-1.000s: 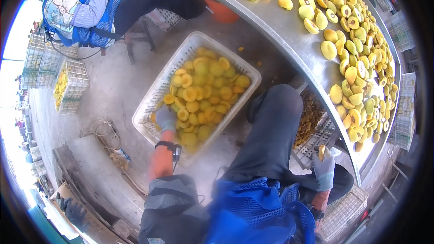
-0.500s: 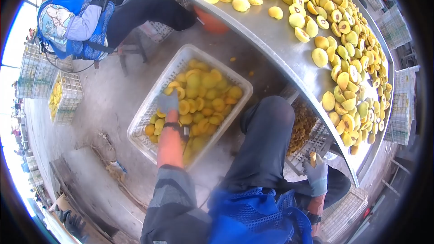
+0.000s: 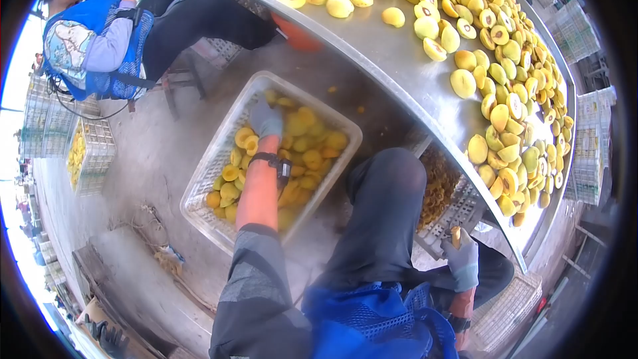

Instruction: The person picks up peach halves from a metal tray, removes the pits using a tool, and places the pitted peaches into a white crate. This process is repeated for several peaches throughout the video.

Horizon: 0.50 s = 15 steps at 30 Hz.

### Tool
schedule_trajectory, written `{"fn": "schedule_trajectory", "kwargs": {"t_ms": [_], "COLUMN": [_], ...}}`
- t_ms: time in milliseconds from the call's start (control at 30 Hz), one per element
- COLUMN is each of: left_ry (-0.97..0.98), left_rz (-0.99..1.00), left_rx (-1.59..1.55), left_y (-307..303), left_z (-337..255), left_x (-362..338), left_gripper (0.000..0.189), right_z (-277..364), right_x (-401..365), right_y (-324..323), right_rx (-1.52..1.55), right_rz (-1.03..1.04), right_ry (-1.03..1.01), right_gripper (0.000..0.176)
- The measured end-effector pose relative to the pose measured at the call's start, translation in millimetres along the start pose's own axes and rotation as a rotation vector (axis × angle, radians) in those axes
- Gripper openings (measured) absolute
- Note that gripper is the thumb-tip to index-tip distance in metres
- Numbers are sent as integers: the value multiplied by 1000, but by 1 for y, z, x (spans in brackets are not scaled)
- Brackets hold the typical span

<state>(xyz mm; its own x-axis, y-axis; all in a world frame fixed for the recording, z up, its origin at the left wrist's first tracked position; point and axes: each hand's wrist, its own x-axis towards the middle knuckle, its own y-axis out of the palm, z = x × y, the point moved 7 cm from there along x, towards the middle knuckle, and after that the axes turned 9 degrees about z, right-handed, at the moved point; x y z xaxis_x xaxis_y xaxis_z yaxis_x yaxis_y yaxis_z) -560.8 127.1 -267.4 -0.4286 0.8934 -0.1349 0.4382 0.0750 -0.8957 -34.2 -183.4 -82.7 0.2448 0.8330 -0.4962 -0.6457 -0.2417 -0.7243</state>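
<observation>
My left hand (image 3: 266,119), in a grey glove, reaches down into a white plastic crate (image 3: 188,194) on the floor, at its far side. Halved yellow peaches (image 3: 312,158) fill most of the crate, and the hand is right among them. Its fingertips are hidden, so I cannot tell whether they grip a peach half. By my bent knee at the lower right, my gloved right hand (image 3: 461,259) is closed round a small tool with a tan end (image 3: 456,237) standing up out of the fist.
A metal table (image 3: 372,33) at upper right carries many peach halves (image 3: 508,93). Beneath it stands a crate of brown pits (image 3: 438,189). A person (image 3: 100,46) in a blue vest sits at upper left, near a crate of yellow fruit (image 3: 93,153) and stacked crates (image 3: 50,119).
My left hand has moved from the left side of the crate towards its far corner, over the fruit. The right hand keeps its hold by the knee. The whole view has shifted slightly.
</observation>
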Motion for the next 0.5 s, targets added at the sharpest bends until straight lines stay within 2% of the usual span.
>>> {"fn": "schedule_trajectory", "kwargs": {"t_ms": [67,167,267,367,433,500], "left_ry": [135,203,132,333,352,347], "left_rz": [-135,-35,263,204,235,288], "left_rx": [103,58,52,347,294,282], "left_y": [9,19,23,39,44,55], "left_z": [1,2,-1,-4,-1,4], "left_x": [-3,-3,3,-9,-3,-1], "left_gripper": [39,38,42,51,56,61], "right_z": [-10,-9,0,8,12,21], "right_x": [-3,-1,3,11,13,12], "right_y": [4,7,6,12,17,21], "right_rx": [-16,-2,26,68,65,81], "right_rz": [19,57,67,92,106,153], "right_ry": [35,71,74,74,62,145], "right_gripper": [23,25,27,28,29,29]}}
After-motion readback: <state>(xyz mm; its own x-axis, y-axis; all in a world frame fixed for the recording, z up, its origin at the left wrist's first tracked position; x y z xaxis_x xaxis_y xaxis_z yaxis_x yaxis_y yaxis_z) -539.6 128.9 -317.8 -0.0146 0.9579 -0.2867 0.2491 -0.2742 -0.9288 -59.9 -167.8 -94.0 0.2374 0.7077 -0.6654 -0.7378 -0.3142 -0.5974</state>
